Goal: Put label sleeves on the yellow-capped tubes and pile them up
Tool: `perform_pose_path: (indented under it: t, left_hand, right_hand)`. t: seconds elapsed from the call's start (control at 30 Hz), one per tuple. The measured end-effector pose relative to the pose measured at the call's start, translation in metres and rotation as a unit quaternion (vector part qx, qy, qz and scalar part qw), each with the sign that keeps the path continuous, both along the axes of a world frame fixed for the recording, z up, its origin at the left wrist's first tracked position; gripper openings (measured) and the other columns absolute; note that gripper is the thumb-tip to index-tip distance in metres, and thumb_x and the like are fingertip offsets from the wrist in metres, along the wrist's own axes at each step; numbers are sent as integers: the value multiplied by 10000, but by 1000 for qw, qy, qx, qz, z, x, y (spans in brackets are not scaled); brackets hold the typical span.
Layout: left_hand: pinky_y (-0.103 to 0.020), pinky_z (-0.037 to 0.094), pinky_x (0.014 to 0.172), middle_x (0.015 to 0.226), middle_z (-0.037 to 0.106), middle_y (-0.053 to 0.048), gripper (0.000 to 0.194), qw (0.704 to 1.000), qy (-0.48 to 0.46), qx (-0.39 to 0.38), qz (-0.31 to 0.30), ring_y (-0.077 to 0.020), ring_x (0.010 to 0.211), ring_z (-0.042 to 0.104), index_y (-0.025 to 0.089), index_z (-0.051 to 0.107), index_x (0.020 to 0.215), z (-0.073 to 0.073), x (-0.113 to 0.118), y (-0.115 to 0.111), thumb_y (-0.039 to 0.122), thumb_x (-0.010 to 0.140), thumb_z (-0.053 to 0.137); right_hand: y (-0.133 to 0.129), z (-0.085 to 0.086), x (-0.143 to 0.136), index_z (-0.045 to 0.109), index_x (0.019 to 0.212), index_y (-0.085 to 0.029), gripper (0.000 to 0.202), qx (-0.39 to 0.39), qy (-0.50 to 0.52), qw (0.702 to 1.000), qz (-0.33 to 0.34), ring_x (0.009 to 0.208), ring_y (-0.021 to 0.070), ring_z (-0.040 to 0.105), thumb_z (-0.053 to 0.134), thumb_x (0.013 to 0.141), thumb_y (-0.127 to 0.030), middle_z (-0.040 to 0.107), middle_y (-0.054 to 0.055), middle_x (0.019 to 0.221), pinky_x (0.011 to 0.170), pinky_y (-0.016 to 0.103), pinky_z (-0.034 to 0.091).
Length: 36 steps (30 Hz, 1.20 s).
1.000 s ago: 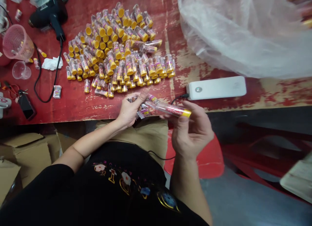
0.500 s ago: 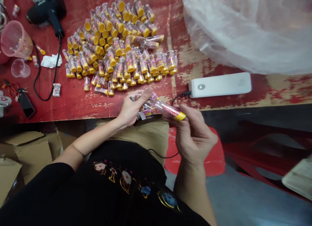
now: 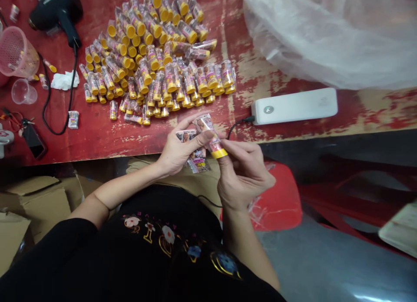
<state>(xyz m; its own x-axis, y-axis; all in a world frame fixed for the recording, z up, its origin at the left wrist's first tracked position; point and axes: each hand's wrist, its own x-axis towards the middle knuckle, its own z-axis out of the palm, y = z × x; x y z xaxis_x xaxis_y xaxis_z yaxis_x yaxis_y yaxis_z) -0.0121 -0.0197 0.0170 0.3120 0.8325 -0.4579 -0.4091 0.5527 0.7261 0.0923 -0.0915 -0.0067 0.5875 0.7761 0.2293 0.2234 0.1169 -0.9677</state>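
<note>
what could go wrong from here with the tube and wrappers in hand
The wrappers might slip from the left hand, which also steadies the tube. The right hand, at the tube's cap, could snag the nearby cable and tug the power bank. The piled tubes might roll if bumped.

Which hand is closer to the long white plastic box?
Right. The right hand is below the left end of the long white plastic box in the picture; the left hand is farther off leftward.

Red tabletop (image 3: 94,141) with worn patches, red seat (image 3: 283,202) near its edge, grey floor (image 3: 312,258), pale glare (image 3: 374,294) lower right
</note>
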Motion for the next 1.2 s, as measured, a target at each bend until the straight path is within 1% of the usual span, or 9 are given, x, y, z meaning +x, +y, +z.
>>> perform_pose_path:
  t: [0.1,0.27,0.43,0.57,0.77,0.87,1.0,1.1,1.2]
  left_hand:
    - [-303,514,711,817,704,-8,661,1000,10,-21,14,-140,692,636,287,744,1172,4,2,-3,450,575,976]
    - [-301,523,715,799,686,1,642,999,20,-27,29,-136,682,618,287,753,1162,7,5,-7,398,574,985]
    - [-302,519,706,816,685,-13,725,998,55,4,9,-147,687,625,306,713,1275,7,4,-13,494,616,950]
    - [-295,522,674,798,665,-12,706,996,83,25,3,-133,648,601,309,710,1262,7,3,-12,553,635,922]
    - [-266,511,631,750,639,4,634,999,29,-29,20,-113,612,579,282,750,1187,8,1,-5,413,608,972]
    - [-246,504,635,765,652,16,673,999,8,-47,19,-96,611,572,283,732,1237,4,0,-3,361,614,975]
    - [-235,491,651,870,723,-7,694,999,32,-19,-7,-103,657,606,288,690,1318,-6,1,5,424,682,931]
    - [-222,484,679,965,765,-47,615,999,40,-16,25,-105,706,644,250,669,1331,-14,3,15,428,777,867]
    - [-209,471,667,972,778,-72,512,997,32,-43,47,-85,666,635,184,671,1281,-19,3,25,403,841,814]
  right_hand:
    - [3,5,-4,821,1049,-292,206,-18,14,999,-28,814,163,673,807,843,-293,716,35,923,701,328,585]
    - [8,11,-7,833,1006,-299,191,-20,15,998,-51,703,125,593,837,816,-298,667,17,816,608,280,503]
    - [13,9,-12,831,900,-282,127,4,46,996,-77,701,131,595,869,779,-283,647,5,752,632,292,504]
    - [13,10,-14,821,873,-265,148,-23,55,994,-92,721,154,619,878,767,-351,649,11,761,668,332,548]
    - [12,11,-12,834,939,-289,140,-11,27,997,-74,725,154,649,856,800,-297,680,18,795,695,344,585]
    - [9,3,-11,834,961,-281,151,23,-17,997,-67,715,142,654,844,812,-254,683,12,780,661,314,572]
    - [19,-14,-4,830,1006,-245,159,41,-56,995,-67,674,118,627,801,850,-245,671,15,801,596,277,523]
    - [54,-35,11,822,1010,-209,177,40,-40,994,-98,628,104,572,761,884,-317,618,20,802,583,281,528]
    - [106,-61,30,809,1006,-181,243,68,-72,987,-129,716,137,598,728,903,-386,603,42,847,623,301,544]
